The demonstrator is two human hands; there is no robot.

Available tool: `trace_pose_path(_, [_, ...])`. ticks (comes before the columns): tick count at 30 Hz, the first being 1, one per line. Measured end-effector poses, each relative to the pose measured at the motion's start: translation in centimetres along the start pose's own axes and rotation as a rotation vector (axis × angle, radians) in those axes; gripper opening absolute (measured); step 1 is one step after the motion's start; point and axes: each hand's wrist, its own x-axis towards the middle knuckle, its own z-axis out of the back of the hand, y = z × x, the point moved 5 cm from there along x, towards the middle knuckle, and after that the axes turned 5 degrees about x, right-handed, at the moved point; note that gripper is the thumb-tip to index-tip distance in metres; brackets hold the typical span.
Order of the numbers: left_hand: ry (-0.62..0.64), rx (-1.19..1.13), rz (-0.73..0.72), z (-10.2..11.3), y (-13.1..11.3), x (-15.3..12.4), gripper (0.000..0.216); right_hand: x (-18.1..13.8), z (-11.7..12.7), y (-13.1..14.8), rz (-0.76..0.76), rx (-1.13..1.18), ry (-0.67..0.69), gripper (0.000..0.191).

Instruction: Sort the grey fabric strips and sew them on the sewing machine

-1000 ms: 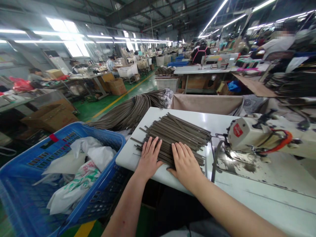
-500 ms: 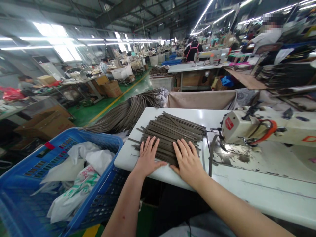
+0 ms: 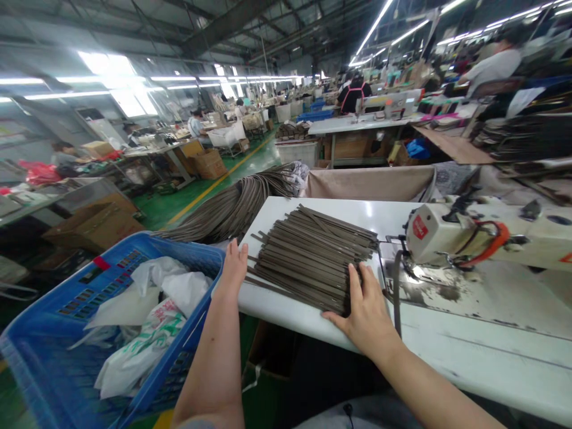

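A flat pile of dark grey-brown fabric strips (image 3: pixel 308 256) lies on the white sewing table (image 3: pixel 277 307), the strips running roughly side by side. At the pile's left end, my left hand (image 3: pixel 233 268) is raised on edge with fingers stretched, by the strip ends. My right hand (image 3: pixel 369 313) rests at the near right corner of the pile, fingers spread, its fingertips touching the strip ends. Neither hand grasps anything. Just right of the right hand, a single strip (image 3: pixel 397 292) hangs down from the sewing machine (image 3: pixel 442 232) over the table.
A blue plastic basket (image 3: pixel 179 357) holding white plastic bags (image 3: pixel 152 333) stands to the left. Behind the table lie a long bundle of strips (image 3: pixel 227 202) and a beige cloth-lined bin (image 3: pixel 370 183). Co-workers sit at other machines farther back.
My left hand has moved left off the top of the pile to its left end. My right hand has shifted right, to the pile's right end. The view has tilted slightly.
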Motion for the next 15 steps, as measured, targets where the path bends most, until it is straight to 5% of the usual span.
trace_pose_path(10, [0.132, -0.11, -0.158, -3.0, -3.8, -3.1, 0.069, 0.2, -1.4, 0.9, -0.01, 0.049, -0.057, 0.106])
trace_pose_path(15, [0.063, -0.177, -0.059, -2.0, -2.3, 0.5, 0.069, 0.2, -1.1, 0.9, -0.001, 0.038, -0.072, 0.106])
